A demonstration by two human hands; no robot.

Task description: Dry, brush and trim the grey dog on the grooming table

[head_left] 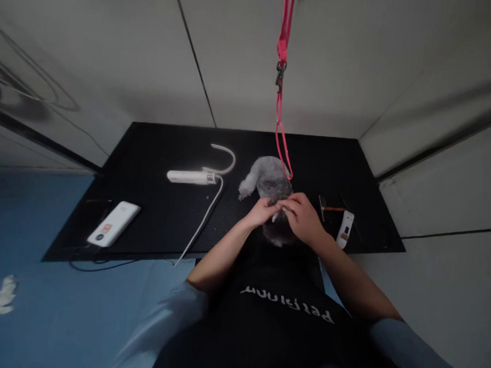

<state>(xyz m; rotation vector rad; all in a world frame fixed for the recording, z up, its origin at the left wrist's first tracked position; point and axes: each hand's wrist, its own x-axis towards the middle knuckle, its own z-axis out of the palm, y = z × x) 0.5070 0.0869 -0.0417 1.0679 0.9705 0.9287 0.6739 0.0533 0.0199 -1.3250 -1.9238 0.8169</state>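
Observation:
A small grey furry animal [266, 177] stands on the black table [153, 212], tied by a red leash [281, 87] that hangs from above. My left hand [262, 211] rests closed on the animal's near end, fingers curled into the fur. My right hand [303, 215] meets it from the right, fingers pinched together on the fur; whatever small thing they hold is hidden. Both hands touch each other over the animal's body.
A white clipper-like device [188, 176] with a cord lies left of the animal. A white box [114, 224] sits near the table's left front corner. Small tools [344, 225] lie at the right. Grey walls close in behind and right; blue floor at left.

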